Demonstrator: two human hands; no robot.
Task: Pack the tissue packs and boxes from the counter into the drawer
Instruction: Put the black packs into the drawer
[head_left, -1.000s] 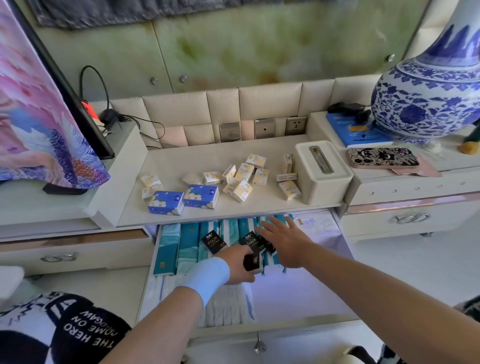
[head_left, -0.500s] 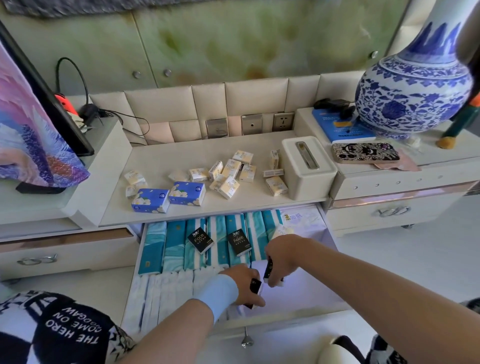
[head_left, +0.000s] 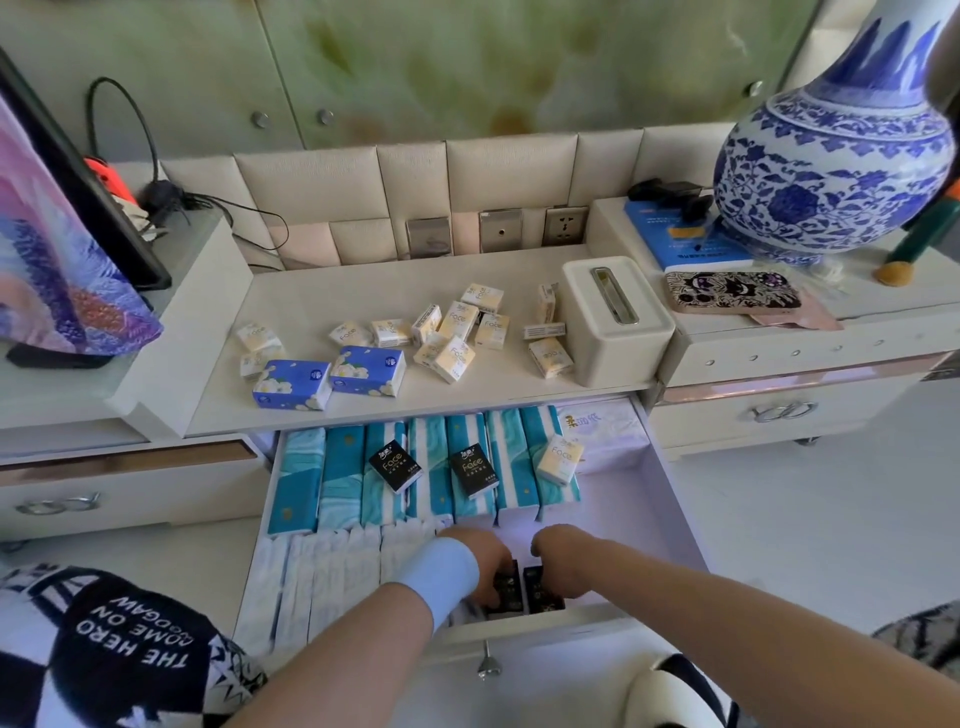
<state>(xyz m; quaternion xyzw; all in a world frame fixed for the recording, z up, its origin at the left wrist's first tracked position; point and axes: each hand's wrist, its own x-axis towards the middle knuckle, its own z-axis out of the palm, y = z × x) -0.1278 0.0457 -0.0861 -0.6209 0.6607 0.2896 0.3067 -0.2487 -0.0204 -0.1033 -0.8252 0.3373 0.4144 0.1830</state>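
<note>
Cream tabletop (head_left: 322, 291) carries many yellow packs (head_left: 454, 358) and two blue boxes (head_left: 368, 370), all unpacked. Teal packs (head_left: 343, 478) line the back of the drawer (head_left: 545, 631); at its front edge the left hand (head_left: 485, 564) and right hand (head_left: 563, 558) each grip a black pack (head_left: 506, 590). Most work remains.

We see the pale counter (head_left: 332, 296) across the middle of the frame. Small cream tissue packs (head_left: 454, 358) lie scattered over its centre, some touching, a few more towards the left. Two blue tissue packs (head_left: 332, 376) sit side by side near its front edge, left of centre. At its right end stands a white tissue dispenser (head_left: 615, 322), with one cream pack just beside it.
</note>
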